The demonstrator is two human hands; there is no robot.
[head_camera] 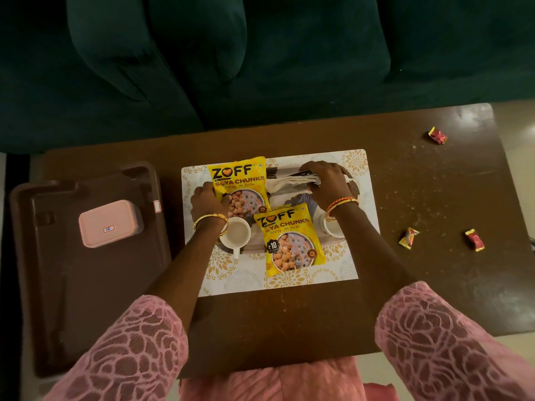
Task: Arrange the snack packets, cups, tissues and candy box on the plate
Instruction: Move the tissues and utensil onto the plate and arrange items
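Note:
Two yellow soya-chunk packets lie on a plate (354, 185) set on a white patterned mat (341, 270). My left hand (205, 202) grips the far packet (238, 183) by its left edge. The near packet (289, 238) lies flat, overhanging the plate's front. My right hand (327, 180) holds a stack of tissues (285, 183) down on the plate's far right. One white cup (235, 234) stands below my left wrist. A second cup (333, 228) is half hidden under my right wrist. The pink candy box (110, 222) sits on a brown tray (86, 285) at the left.
Three wrapped candies lie on the brown table (419, 198) to the right: one at the far right (437, 135), two nearer (408, 238) (474, 240). A dark green sofa (260, 53) runs behind the table. Crumbs speckle the table's right side.

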